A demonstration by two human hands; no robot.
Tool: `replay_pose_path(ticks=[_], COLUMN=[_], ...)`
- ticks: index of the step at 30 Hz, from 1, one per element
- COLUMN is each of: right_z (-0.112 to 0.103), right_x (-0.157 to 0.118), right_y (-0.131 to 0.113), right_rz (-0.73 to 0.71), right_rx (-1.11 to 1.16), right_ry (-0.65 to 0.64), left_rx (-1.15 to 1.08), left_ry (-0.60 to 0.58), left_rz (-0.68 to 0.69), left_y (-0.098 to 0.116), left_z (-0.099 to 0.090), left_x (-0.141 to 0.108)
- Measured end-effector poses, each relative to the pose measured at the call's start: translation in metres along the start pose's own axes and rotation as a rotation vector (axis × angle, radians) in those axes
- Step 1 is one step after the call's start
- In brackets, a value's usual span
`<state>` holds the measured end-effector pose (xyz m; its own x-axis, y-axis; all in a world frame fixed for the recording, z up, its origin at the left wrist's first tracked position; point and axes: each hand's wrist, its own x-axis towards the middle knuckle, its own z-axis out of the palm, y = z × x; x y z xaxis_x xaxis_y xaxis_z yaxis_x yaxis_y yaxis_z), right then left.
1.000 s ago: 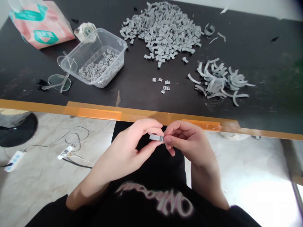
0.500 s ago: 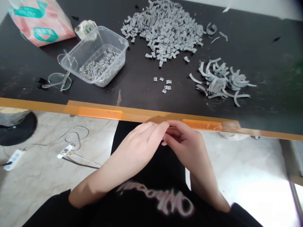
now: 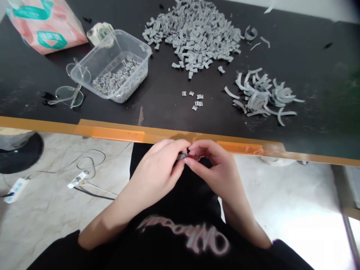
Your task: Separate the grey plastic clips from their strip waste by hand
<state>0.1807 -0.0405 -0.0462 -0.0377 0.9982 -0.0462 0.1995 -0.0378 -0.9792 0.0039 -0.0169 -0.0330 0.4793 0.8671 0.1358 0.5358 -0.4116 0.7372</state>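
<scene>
My left hand (image 3: 157,168) pinches a small grey strip-like piece (image 3: 182,155) between thumb and fingers, just in front of the table edge. From the other side, the thumb and fingertips of my right hand (image 3: 219,168) close on the end of that piece. Fingers cover most of it, so its full shape is hidden. On the table beyond the hands lie several tiny grey clip-like parts (image 3: 198,104). A big heap of grey connector-like pieces (image 3: 199,35) lies farther back. Curved grey strips (image 3: 257,99) are piled at the right.
A clear plastic tub (image 3: 135,84) holding small grey parts stands left of centre. Beside it lie eyeglasses (image 3: 70,96), a tissue-like roll (image 3: 99,33) and a pink-and-green packet (image 3: 50,28). Orange tape (image 3: 118,134) covers the table's front edge. Power strips (image 3: 77,180) and cables lie on the floor.
My hands have shifted slightly left and turned, with the fingertips parting a little. The grey piece, hidden before, now shows between them.
</scene>
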Motion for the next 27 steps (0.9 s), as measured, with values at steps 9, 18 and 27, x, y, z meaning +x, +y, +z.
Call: replay_pose_path(ticks=[9, 18, 27], right_z=[0.003, 0.001, 0.001], right_x=[-0.003, 0.001, 0.0], right_y=[0.005, 0.016, 0.011], right_rz=[-0.015, 0.18, 0.082], right_rx=[-0.031, 0.576, 0.735], right_ry=[0.074, -0.186, -0.175], left_rx=[0.087, -0.652, -1.096], left_ry=[-0.037, 0.09, 0.101], left_rz=[-0.007, -0.118, -0.256], left_y=[-0.001, 0.006, 0.001], left_z=[0.009, 0.001, 0.007], left_x=[-0.002, 0.002, 0.004])
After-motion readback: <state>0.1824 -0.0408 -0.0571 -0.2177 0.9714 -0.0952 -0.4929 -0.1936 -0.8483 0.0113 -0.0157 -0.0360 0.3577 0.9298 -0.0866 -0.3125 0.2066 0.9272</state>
